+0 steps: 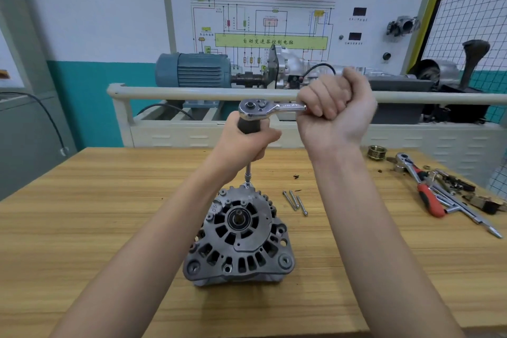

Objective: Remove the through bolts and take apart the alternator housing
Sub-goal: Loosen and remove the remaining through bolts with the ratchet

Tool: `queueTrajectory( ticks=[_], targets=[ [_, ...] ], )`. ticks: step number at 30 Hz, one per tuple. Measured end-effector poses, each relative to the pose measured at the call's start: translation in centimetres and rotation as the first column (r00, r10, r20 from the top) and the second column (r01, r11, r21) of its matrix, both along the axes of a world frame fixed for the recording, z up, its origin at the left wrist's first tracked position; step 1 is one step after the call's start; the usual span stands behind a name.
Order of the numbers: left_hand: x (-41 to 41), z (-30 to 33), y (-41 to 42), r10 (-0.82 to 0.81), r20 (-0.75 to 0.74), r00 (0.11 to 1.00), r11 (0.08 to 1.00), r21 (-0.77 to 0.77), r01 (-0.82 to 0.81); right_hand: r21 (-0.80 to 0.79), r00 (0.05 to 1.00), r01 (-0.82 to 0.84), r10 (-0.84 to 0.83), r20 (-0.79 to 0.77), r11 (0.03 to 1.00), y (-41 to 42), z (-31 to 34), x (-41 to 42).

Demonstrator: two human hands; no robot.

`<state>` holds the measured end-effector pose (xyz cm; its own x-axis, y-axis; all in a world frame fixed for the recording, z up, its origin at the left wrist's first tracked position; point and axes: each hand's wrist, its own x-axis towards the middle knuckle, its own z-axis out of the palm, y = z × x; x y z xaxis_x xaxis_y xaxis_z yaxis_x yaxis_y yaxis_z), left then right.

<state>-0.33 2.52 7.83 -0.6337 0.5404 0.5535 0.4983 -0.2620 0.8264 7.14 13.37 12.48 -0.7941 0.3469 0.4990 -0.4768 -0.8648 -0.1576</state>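
The grey alternator [238,239] stands on the wooden table [109,214], shaft end facing up. A ratchet wrench [260,108] sits on a long extension bar [248,173] whose socket meets a bolt at the housing's far rim. My left hand [247,143] wraps the dark grip just under the ratchet head. My right hand [333,107] is a fist around the ratchet handle, to the right of the head. Three removed through bolts [295,202] lie side by side on the table to the right of the alternator.
At the table's right end lie a red-handled ratchet [422,186], extension bars, sockets and small parts, with a ribbed pulley [376,151] behind them. A training bench with a blue motor [192,70] and a wiring panel stands beyond the table's far edge.
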Motion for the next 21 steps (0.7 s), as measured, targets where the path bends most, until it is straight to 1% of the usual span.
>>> queueTrajectory(
  ticks=[3,5,6,7,9,11,12,14,16,18,21],
  targets=[
    [0.2,-0.1,0.5,0.124,0.033,0.992,0.992,0.033,-0.125,-0.022,0.979,0.19,-0.191,-0.073,0.982,-1.4,-1.4,1.5],
    [0.4,0.1,0.8,0.158,0.044,0.986,0.987,0.021,-0.159,-0.012,0.969,0.234,-0.234,-0.082,0.972,-1.4,-1.3,1.7],
    [0.4,0.2,0.8,0.159,0.028,0.987,0.987,0.0,-0.159,-0.002,0.974,0.215,-0.215,-0.069,0.977,-1.0,-0.9,1.6],
    [0.4,0.2,0.7,0.148,0.003,0.989,0.989,-0.026,-0.148,0.013,0.986,0.161,-0.161,-0.047,0.987,-0.5,-0.4,1.2],
    [0.5,0.2,0.2,0.088,-0.056,0.995,0.994,-0.059,-0.091,0.038,1.0,-0.027,0.027,0.015,0.999,0.6,0.7,0.2],
    [0.7,0.3,-0.3,-0.005,-0.093,0.996,0.996,-0.088,-0.003,0.04,0.975,-0.214,0.211,0.068,0.976,1.4,1.5,-1.0],
    [0.7,0.4,-0.4,-0.046,-0.103,0.994,0.994,-0.103,0.035,0.035,0.959,-0.274,0.27,0.091,0.961,1.6,1.9,-1.6],
    [0.6,0.6,-0.3,-0.08,-0.1,0.992,0.991,-0.115,0.068,0.029,0.947,-0.303,0.297,0.123,0.953,1.7,2.2,-2.2],
    [0.4,0.6,-0.1,-0.036,-0.071,0.997,0.993,-0.117,0.027,0.011,0.96,-0.261,0.258,0.108,0.965,1.6,2.0,-2.0],
    [0.4,0.4,0.1,0.01,-0.053,0.999,0.992,-0.122,-0.016,-0.024,0.982,-0.179,0.18,0.063,0.984,1.4,1.1,-1.0],
    [0.6,0.2,0.4,0.074,-0.027,0.997,0.993,-0.094,-0.076,-0.067,0.999,0.033,-0.032,0.009,0.997,0.3,-0.7,0.9]
  ],
)
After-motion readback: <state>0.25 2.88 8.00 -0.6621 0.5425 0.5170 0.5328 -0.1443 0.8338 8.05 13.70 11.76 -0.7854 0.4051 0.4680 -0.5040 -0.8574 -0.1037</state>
